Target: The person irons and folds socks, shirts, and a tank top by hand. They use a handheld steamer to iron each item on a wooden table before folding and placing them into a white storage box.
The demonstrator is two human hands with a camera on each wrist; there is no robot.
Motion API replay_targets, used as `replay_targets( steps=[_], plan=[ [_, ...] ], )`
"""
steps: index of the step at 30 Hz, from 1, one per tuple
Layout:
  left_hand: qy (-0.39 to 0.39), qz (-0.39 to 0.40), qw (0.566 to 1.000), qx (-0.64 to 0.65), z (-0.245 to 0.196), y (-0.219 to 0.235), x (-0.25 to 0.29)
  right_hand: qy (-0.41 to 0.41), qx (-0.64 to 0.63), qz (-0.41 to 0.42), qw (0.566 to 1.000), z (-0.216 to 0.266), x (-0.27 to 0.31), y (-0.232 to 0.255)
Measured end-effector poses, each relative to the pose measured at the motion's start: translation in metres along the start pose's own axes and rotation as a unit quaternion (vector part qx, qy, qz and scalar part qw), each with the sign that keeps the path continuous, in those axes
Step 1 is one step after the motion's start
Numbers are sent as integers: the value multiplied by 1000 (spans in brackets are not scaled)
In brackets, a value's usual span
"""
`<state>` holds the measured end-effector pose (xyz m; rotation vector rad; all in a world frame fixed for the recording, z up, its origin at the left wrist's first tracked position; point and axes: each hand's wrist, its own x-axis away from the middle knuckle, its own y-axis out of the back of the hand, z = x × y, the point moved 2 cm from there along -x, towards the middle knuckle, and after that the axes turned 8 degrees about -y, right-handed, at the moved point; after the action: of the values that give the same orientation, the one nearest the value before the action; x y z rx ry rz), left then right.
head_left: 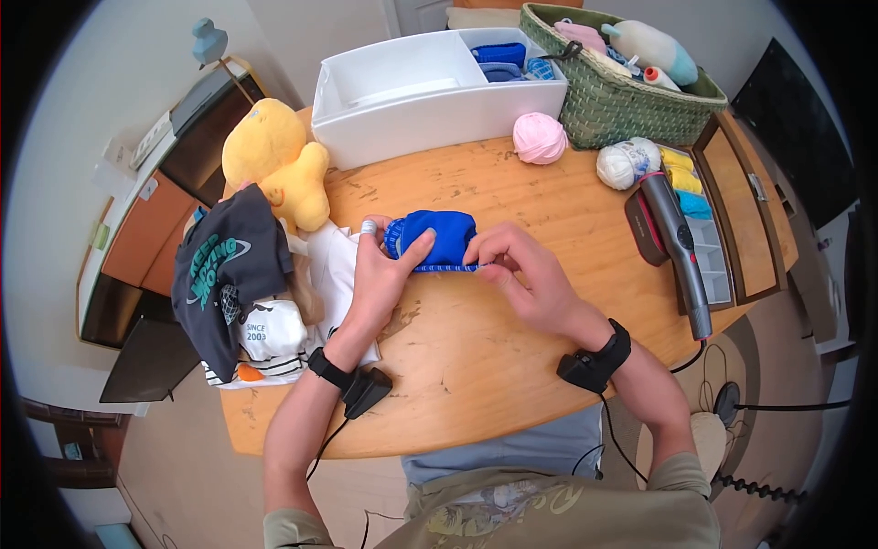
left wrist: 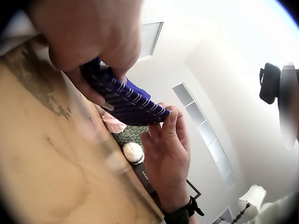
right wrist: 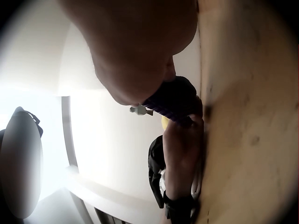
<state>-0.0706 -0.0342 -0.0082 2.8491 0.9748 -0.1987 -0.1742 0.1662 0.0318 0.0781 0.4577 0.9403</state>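
Note:
A small folded blue garment (head_left: pixel 441 240) with a white-dashed, patterned edge is held up over the middle of the table. My left hand (head_left: pixel 382 279) grips its left end, thumb on the front and a light wrap around one finger. At the right end, my right hand (head_left: pixel 523 267) pinches the lower corner between thumb and fingertips. In the left wrist view, the patterned edge of the garment (left wrist: pixel 135 100) stretches between both hands. The right wrist view shows the garment (right wrist: pixel 173 98) dark, close over the tabletop.
A white divided box (head_left: pixel 393 128) at the back holds blue folded items in its right compartments. Beside it stand a green woven basket (head_left: pixel 594 114) and pink yarn (head_left: pixel 540 138). A hair styler (head_left: pixel 681 247) lies right; a yellow plush (head_left: pixel 279 160) and piled shirts (head_left: pixel 219 265) lie left.

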Motion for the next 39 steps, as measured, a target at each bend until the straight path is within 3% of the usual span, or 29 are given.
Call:
replay_targets(
  steps=[3,6,12,15,18,23,30,33,36,39],
  plan=[
    [13,33,999,6,-8,-2,2,-85,38,2,996,-6,3,-2],
    [-37,67,996,-49,-16,-4,5,-36,97,-67,992,-8,-1,-1],
    [-82,153,985,-28,-16,-9,7,56,200,-115,971,-7,-6,6],
    [-40,173,983,35,-11,-9,11,41,200,-108,973,-5,-6,7],
    [-88,165,982,23,-7,-7,9,24,197,-110,974,-13,-7,7],
    [-149,153,976,-33,-13,-9,11,-109,100,-117,982,-25,-4,4],
    [-154,151,974,-72,-16,-11,13,-59,235,-91,966,-32,-4,8],
    [-147,140,977,-58,-14,-12,13,-122,232,-102,960,-21,-4,6],
    [-156,138,975,-81,-16,-12,11,-82,212,-173,958,-19,-3,7],
    [-182,135,966,-127,-11,-9,8,-68,218,-130,965,-13,-2,3]
  ],
)
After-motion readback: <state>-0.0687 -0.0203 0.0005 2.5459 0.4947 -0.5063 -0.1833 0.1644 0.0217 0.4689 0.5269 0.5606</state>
